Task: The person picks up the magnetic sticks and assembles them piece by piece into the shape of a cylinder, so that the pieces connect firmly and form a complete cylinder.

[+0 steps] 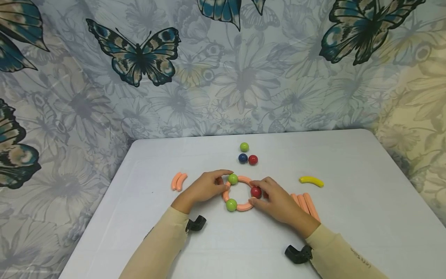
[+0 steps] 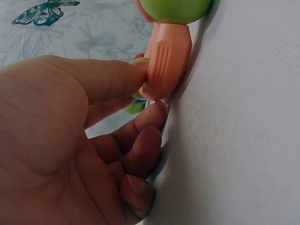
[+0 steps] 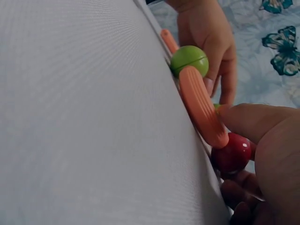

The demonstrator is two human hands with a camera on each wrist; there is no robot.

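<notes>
White table: ring, three balls, sticks (one yellow).

The right forearm hides 3 orange sticks' lower ends, the head view's lower-right sleeve lettering is illegibly small, and the left wrist view's top edge crops 1 green ball.

The ring is coloured salmon, green and red; behind it, the grey floral backdrop is patterned with teal-and-black butterflies
</notes>
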